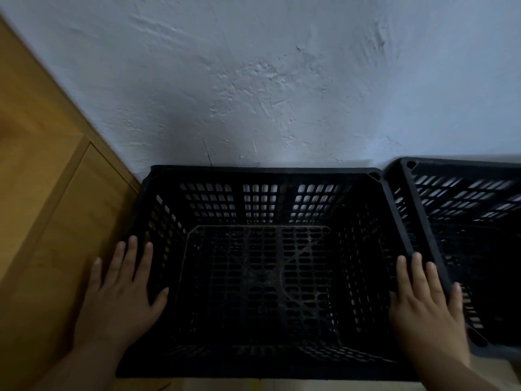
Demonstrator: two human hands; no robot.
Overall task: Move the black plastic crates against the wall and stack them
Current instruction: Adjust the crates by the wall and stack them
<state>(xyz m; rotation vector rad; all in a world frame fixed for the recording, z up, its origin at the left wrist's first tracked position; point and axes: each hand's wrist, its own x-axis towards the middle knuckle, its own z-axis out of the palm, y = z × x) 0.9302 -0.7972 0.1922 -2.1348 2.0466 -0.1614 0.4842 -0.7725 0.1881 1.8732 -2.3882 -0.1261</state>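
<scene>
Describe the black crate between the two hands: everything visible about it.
The black crate is open-topped, apparently plastic, with slotted lattice walls and a perforated floor, and looks empty. It sits upright, its far rim against the white wall, a wooden cabinet on its left and a second crate close on its right. The left hand lies flat on its left rim, the right hand on its right rim, fingers extended.

A crate (262,266) fills the lower centre of the frame, its far rim against the wall (282,80). A second crate (465,235) sits just beside it at right. A wooden cabinet (42,193) stands at left.

A left hand (124,292) lies on the centre crate's left rim and a right hand (425,303) on its right rim.
</scene>
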